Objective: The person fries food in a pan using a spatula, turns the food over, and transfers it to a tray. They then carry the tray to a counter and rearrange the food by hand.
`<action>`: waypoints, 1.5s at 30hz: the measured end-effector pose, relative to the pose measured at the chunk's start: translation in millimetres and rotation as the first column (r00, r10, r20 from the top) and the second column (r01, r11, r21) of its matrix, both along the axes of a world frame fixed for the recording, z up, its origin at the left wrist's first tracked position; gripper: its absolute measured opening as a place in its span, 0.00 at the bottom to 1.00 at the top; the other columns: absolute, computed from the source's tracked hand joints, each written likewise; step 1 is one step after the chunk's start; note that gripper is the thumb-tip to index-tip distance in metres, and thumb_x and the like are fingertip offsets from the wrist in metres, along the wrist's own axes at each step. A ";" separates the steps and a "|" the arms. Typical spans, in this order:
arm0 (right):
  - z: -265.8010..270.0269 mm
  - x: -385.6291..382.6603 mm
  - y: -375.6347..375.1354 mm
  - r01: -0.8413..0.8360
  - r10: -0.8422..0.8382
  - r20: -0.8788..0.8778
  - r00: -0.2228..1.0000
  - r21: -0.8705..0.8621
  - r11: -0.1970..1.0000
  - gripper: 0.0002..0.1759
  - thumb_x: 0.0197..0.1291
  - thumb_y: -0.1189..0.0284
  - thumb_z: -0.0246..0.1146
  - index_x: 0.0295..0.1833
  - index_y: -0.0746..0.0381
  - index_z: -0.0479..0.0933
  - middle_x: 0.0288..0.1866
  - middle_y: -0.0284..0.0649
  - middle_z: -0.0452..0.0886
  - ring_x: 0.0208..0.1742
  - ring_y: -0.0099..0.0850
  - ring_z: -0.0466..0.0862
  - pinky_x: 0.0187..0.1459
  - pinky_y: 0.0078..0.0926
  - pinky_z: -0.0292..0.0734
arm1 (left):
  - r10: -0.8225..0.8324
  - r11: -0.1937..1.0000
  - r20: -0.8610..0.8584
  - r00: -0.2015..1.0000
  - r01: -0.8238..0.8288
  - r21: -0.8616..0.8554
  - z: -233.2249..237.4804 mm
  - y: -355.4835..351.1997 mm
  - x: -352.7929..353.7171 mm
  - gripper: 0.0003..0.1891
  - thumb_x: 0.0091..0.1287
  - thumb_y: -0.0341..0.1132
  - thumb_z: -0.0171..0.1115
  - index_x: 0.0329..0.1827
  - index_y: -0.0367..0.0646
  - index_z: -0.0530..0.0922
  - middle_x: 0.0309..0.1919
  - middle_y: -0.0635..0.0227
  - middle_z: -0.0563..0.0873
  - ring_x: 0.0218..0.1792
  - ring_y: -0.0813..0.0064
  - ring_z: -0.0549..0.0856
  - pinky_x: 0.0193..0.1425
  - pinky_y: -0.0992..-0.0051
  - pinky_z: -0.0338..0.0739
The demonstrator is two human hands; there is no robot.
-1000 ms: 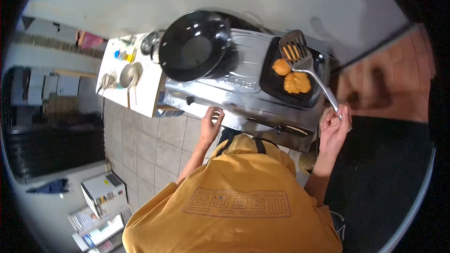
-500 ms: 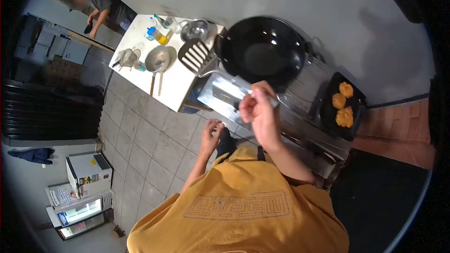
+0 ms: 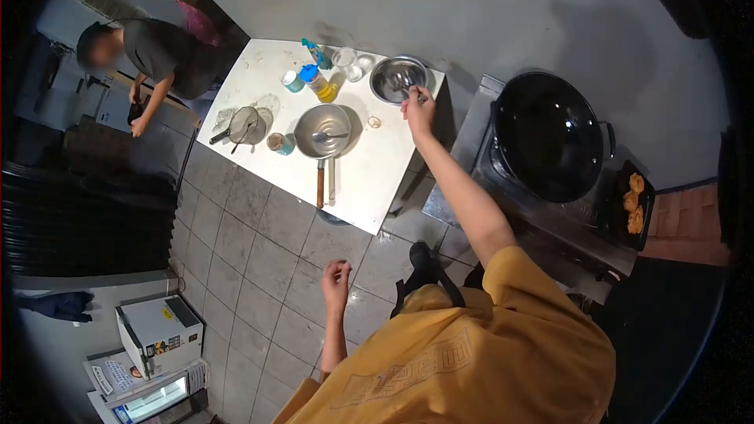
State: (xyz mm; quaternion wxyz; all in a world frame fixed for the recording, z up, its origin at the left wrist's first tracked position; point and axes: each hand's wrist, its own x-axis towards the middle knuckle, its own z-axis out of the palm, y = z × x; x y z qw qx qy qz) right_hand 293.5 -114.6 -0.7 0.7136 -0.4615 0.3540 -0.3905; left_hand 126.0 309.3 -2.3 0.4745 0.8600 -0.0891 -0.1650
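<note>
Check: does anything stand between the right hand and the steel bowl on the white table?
Nothing visible does. The right hand is at the steel bowl's rim, closed on a utensil resting in it; the glass and bottle stand aside.

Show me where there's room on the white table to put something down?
The biggest bare patch of the white table lies right of the long-handled metal pan, in front of the round steel bowl that the right hand reaches. Another is the far left corner. Around the blue-capped yellow bottle and clear glass it is crowded.
</note>
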 end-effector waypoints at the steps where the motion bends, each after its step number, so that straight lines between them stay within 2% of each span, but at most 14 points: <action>1: -15.2 13.0 -6.7 0.009 -0.011 -0.059 0.998 -0.025 1.000 0.11 0.73 0.66 0.59 0.49 0.64 0.75 0.22 0.37 0.78 0.17 0.22 0.76 0.15 0.21 0.67 | 0.040 0.999 -0.008 0.999 -0.040 -0.002 -8.7 16.2 2.1 0.08 0.70 0.33 0.66 0.38 0.35 0.81 0.46 0.63 0.86 0.42 0.70 0.87 0.45 0.73 0.81; 8: -68.4 54.4 -30.6 -0.152 0.159 -0.131 0.979 0.060 0.987 0.18 0.69 0.65 0.65 0.58 0.59 0.70 0.29 0.41 0.81 0.25 0.29 0.82 0.24 0.26 0.78 | 0.196 0.977 -0.184 0.963 -0.176 0.118 -13.8 47.8 -6.5 0.09 0.72 0.37 0.65 0.44 0.40 0.80 0.38 0.65 0.88 0.39 0.71 0.87 0.42 0.72 0.79; 13: -61.1 29.6 -18.6 -0.152 0.193 -0.165 0.967 0.232 0.961 0.39 0.66 0.67 0.67 0.71 0.45 0.46 0.43 0.48 0.81 0.34 0.36 0.86 0.33 0.36 0.83 | 0.116 0.993 -0.200 0.973 -0.116 0.009 -33.2 37.3 -6.0 0.12 0.73 0.40 0.64 0.43 0.37 0.80 0.38 0.64 0.88 0.38 0.72 0.87 0.43 0.72 0.79; 18: -36.9 -72.3 14.2 -0.301 0.363 -0.174 0.915 0.303 0.904 0.36 0.63 0.75 0.63 0.69 0.46 0.50 0.39 0.47 0.81 0.31 0.37 0.85 0.26 0.33 0.81 | -0.157 0.986 -0.171 0.973 0.143 -0.091 -45.0 -5.6 11.2 0.15 0.77 0.39 0.57 0.38 0.35 0.80 0.33 0.64 0.85 0.34 0.76 0.82 0.42 0.74 0.76; 21: -6.9 -185.4 42.0 -0.782 0.793 -0.114 0.599 0.132 0.610 0.11 0.63 0.69 0.60 0.50 0.57 0.74 0.40 0.35 0.81 0.35 0.24 0.84 0.31 0.22 0.78 | -0.201 0.973 -0.209 0.957 0.170 -0.155 -40.3 -59.5 16.3 0.11 0.77 0.36 0.57 0.40 0.35 0.78 0.32 0.68 0.81 0.33 0.78 0.77 0.40 0.75 0.74; 23: 18.9 -274.3 47.2 -0.915 0.927 -0.244 0.284 0.220 0.339 0.17 0.71 0.62 0.54 0.58 0.59 0.76 0.39 0.34 0.83 0.36 0.23 0.83 0.34 0.22 0.78 | -0.303 0.946 -0.166 0.938 0.275 -0.169 -35.0 -94.0 14.3 0.07 0.77 0.33 0.57 0.45 0.36 0.77 0.34 0.71 0.80 0.32 0.80 0.76 0.38 0.78 0.73; 25: 20.6 -364.8 41.2 -0.874 0.936 -0.243 0.255 0.355 0.331 0.19 0.71 0.62 0.54 0.60 0.59 0.77 0.40 0.33 0.84 0.35 0.23 0.83 0.34 0.21 0.77 | -0.500 0.863 -0.211 0.840 0.466 -0.195 -16.8 -133.3 4.3 0.08 0.77 0.33 0.58 0.45 0.37 0.77 0.35 0.72 0.81 0.32 0.81 0.75 0.38 0.78 0.72; 29: 60.7 -540.8 -11.5 -0.695 0.745 -0.313 0.589 0.272 0.665 0.17 0.74 0.59 0.54 0.56 0.58 0.80 0.38 0.33 0.85 0.35 0.22 0.83 0.33 0.19 0.76 | -0.768 0.640 -0.267 0.582 0.720 -0.270 22.2 -214.9 -52.5 0.08 0.77 0.35 0.58 0.47 0.40 0.78 0.34 0.74 0.80 0.31 0.85 0.74 0.36 0.80 0.71; 32: 105.0 -633.8 -58.2 -0.184 0.282 -0.539 0.793 0.229 0.956 0.16 0.74 0.59 0.55 0.52 0.59 0.80 0.36 0.34 0.85 0.35 0.22 0.83 0.34 0.21 0.77 | -0.842 0.500 -0.384 0.379 0.815 -0.291 62.5 -281.6 -111.8 0.11 0.78 0.39 0.57 0.50 0.40 0.78 0.35 0.74 0.79 0.31 0.87 0.74 0.34 0.83 0.69; 34: 94.5 -692.1 -97.5 -0.001 0.115 -0.584 0.803 0.192 0.981 0.16 0.74 0.60 0.55 0.52 0.61 0.79 0.36 0.36 0.84 0.36 0.24 0.83 0.36 0.23 0.78 | -0.897 0.423 -0.326 0.300 0.796 -0.432 59.1 -323.7 -155.4 0.15 0.79 0.44 0.55 0.56 0.42 0.75 0.36 0.75 0.77 0.30 0.85 0.72 0.35 0.82 0.69; 36: 56.1 -746.3 -147.6 0.200 -0.381 -0.663 0.644 -0.335 0.921 0.18 0.75 0.60 0.54 0.53 0.65 0.77 0.39 0.46 0.84 0.40 0.36 0.85 0.43 0.34 0.79 | -0.915 0.401 -0.262 0.308 0.777 -0.485 67.7 -375.3 -199.3 0.18 0.80 0.46 0.52 0.64 0.44 0.70 0.38 0.72 0.79 0.29 0.84 0.76 0.31 0.83 0.68; 39: 42.7 -797.4 -206.1 0.236 -0.658 -0.595 0.461 -0.632 0.738 0.22 0.76 0.57 0.53 0.56 0.68 0.74 0.46 0.56 0.82 0.49 0.51 0.84 0.53 0.42 0.76 | -0.851 0.514 -0.112 0.513 0.770 -0.378 55.2 -460.8 -255.8 0.23 0.80 0.49 0.51 0.69 0.45 0.65 0.39 0.68 0.81 0.28 0.82 0.79 0.28 0.82 0.68; 43: 40.8 -811.6 -243.2 0.218 -0.388 -0.691 0.610 -0.324 0.921 0.26 0.75 0.54 0.52 0.59 0.67 0.73 0.55 0.61 0.81 0.58 0.56 0.81 0.57 0.45 0.74 | -0.820 0.510 0.216 0.530 0.848 -0.144 33.9 -576.5 -296.4 0.27 0.78 0.50 0.54 0.70 0.39 0.66 0.40 0.55 0.84 0.31 0.71 0.85 0.34 0.72 0.77; 45: 30.2 -809.7 -252.5 0.109 -0.305 -0.716 0.628 -0.307 0.946 0.26 0.74 0.55 0.53 0.61 0.68 0.73 0.55 0.60 0.82 0.58 0.56 0.82 0.58 0.44 0.75 | -0.783 0.538 0.356 0.510 0.842 -0.022 12.1 -609.9 -306.8 0.25 0.77 0.44 0.54 0.69 0.37 0.67 0.38 0.47 0.86 0.31 0.52 0.86 0.40 0.60 0.79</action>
